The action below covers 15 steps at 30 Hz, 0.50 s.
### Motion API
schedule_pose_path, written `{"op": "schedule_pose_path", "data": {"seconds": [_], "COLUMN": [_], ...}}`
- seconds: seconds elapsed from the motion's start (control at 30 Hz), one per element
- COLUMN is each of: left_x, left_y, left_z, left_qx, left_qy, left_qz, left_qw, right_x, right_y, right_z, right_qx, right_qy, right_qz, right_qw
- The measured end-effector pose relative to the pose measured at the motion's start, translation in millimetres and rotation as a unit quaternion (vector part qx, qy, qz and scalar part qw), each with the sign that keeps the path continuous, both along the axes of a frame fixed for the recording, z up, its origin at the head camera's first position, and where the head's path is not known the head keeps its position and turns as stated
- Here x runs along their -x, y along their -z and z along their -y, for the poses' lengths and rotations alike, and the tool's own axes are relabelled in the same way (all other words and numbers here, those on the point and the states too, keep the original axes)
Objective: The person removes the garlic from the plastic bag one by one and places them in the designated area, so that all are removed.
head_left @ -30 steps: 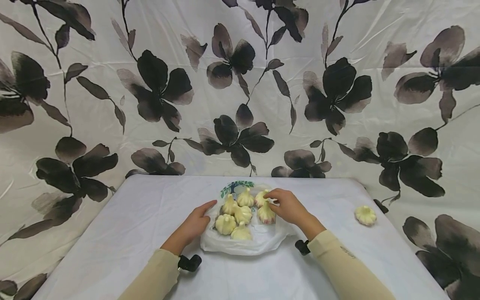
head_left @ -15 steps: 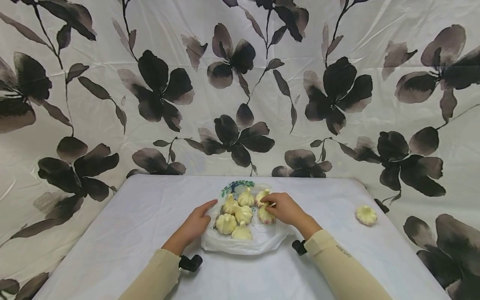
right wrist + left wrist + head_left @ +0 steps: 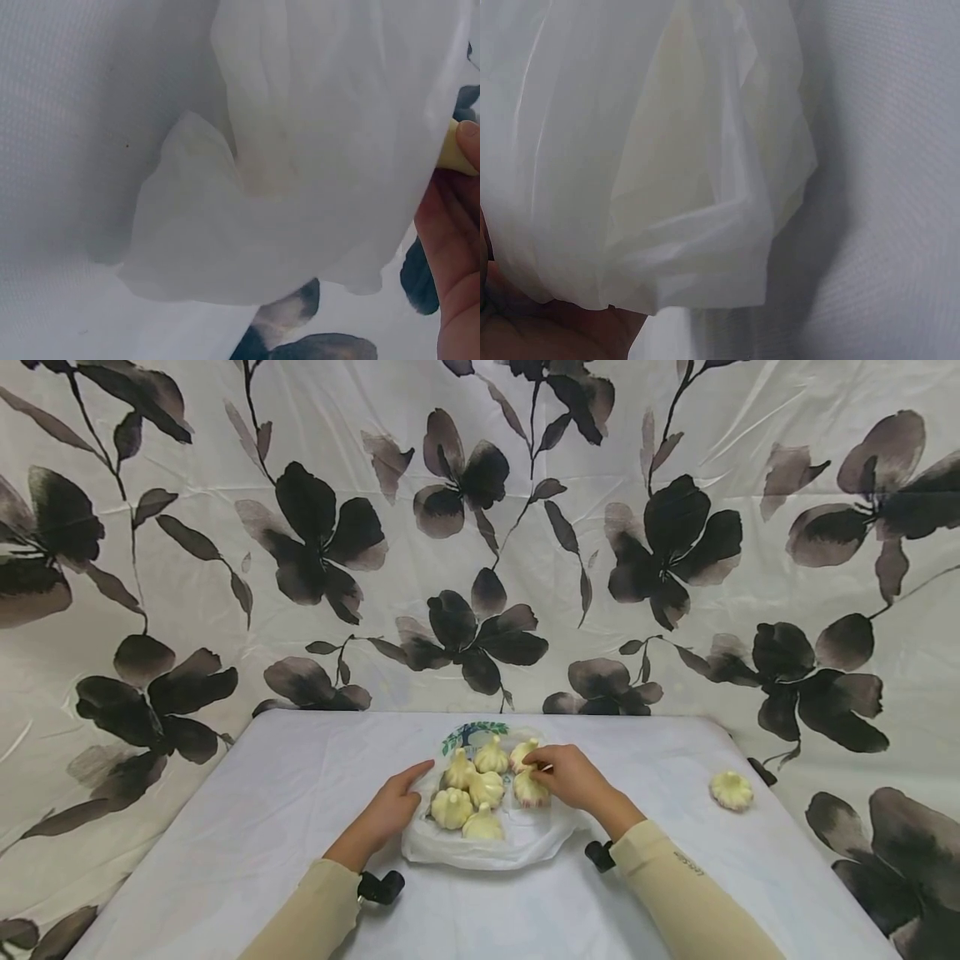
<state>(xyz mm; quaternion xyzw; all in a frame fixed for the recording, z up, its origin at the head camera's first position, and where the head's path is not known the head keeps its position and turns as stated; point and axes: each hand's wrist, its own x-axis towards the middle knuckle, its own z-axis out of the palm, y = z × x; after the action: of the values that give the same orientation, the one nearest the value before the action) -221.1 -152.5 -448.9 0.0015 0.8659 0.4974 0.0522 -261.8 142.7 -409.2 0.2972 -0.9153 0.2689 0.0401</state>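
Observation:
In the head view several pale garlic bulbs lie in an opened white plastic bag [image 3: 487, 856] at the middle of the table. My right hand [image 3: 576, 779] pinches the stem of the nearer right-hand garlic bulb [image 3: 529, 792], and another garlic bulb [image 3: 522, 753] sits just behind it. The right wrist view shows fingertips on the bulb's yellowish stem [image 3: 454, 154], with the bag hiding most else. At the bag's left edge my left hand [image 3: 386, 810] rests with its index finger straight against the plastic. In the left wrist view the bag covers most of that hand.
A single garlic bulb [image 3: 731, 791] lies apart toward the table's right edge. White cloth covers the table [image 3: 247, 860]. A floral curtain [image 3: 562, 568] hangs close behind it. Green print shows on the bag's far part [image 3: 480, 729].
My right hand has shifted slightly left and its fingertips have come down around the bulb's stem. That bulb has moved a little left. My left hand has stayed put.

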Motion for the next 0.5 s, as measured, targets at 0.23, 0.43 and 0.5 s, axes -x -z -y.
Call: {"op": "schedule_pose_path", "data": {"seconds": [0.23,0.43,0.5], "left_x": [0.4,-0.5,-0.4], "left_y": [-0.3,0.0,0.0], "left_z": [-0.4,-0.6,-0.6], "left_qx": [-0.006,-0.007,-0.008], "left_qy": [-0.002,0.000,0.001], "left_qz": [0.006,0.002,0.001], "left_qw": [1.0000,1.0000,1.0000], "right_x": [1.3,-0.8,-1.2], "right_y": [-2.1,-7.8,-10.2], "right_z": [-2.4,-4.3,-5.4], "right_qx": [-0.006,0.004,0.008], "right_qy": [0.007,0.000,-0.003], "right_qz": [-0.014,-0.044,-0.050], "right_qw": [0.9999,0.9990,0.9987]}}
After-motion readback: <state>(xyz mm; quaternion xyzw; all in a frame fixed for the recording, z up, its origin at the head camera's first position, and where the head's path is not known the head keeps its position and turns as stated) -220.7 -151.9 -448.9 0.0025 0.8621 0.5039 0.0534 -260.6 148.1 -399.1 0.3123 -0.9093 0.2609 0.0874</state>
